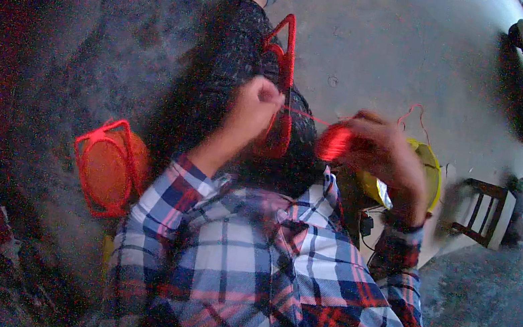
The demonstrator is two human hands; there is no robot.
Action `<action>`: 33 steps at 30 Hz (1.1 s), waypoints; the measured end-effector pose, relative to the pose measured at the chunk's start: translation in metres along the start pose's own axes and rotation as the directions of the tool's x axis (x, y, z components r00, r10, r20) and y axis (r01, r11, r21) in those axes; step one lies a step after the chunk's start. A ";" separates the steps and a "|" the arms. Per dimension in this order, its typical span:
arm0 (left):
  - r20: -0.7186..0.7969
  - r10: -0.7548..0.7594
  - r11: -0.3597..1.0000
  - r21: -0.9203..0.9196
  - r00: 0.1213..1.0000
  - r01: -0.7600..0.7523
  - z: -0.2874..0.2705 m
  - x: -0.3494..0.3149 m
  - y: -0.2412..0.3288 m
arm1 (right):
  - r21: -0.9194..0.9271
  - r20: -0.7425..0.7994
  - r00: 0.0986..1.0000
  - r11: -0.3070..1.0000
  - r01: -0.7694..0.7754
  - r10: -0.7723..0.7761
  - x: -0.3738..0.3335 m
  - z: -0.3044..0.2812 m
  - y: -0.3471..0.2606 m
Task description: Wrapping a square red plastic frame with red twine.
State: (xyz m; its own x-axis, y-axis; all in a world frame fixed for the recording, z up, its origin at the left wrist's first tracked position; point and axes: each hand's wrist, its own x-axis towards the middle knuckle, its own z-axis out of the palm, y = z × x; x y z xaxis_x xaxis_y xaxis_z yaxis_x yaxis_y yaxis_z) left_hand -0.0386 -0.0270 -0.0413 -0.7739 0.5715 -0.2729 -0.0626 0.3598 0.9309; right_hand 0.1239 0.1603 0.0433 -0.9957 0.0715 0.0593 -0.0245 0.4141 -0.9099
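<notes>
A red wrapped frame (pixel 288 59) with a pointed top stands on my lap, leaning along my dark trousers (pixel 233 58). Beside its middle, my left hand (pixel 255 107) is closed in a pinch on a strand of red yarn (pixel 309 115). That strand runs taut across to a wound bundle of red yarn (pixel 333 142), blurred by motion. My right hand (pixel 380 144) grips this bundle, its fingers curled over the far side. The lower part of the frame is partly hidden behind my left hand and wrist.
To the left, another red frame (pixel 101 138) rests against a round orange object (pixel 108 171). A yellow container (pixel 436 179) stands by my right forearm, with a loose red strand (pixel 422 113) above it. Farther right is a slatted wooden piece (pixel 481 211). A small black adapter (pixel 366 224) lies near my right elbow.
</notes>
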 end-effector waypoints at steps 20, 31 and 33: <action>-0.080 0.460 0.867 0.256 0.885 -0.427 0.004 -0.017 0.021 | -0.315 -0.199 0.968 0.945 0.087 -0.155 0.045 0.094 0.047; 0.253 -0.521 0.434 -0.744 0.815 0.509 -0.008 0.004 0.030 | -0.165 -0.628 0.772 0.986 -0.004 -0.102 0.029 0.057 0.043; 0.364 -0.546 0.294 -0.760 0.755 0.579 -0.011 0.005 0.021 | -0.093 -0.583 0.812 0.992 -0.083 0.013 0.029 0.039 0.034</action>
State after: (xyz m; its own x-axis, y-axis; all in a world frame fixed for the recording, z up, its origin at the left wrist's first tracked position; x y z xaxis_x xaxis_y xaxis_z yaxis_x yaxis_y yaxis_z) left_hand -0.0507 -0.0241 -0.0202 -0.3205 0.5032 -0.8025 -0.9458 -0.1240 0.3000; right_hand 0.0907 0.1410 -0.0024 -0.7566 0.5930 0.2755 0.0667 0.4891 -0.8697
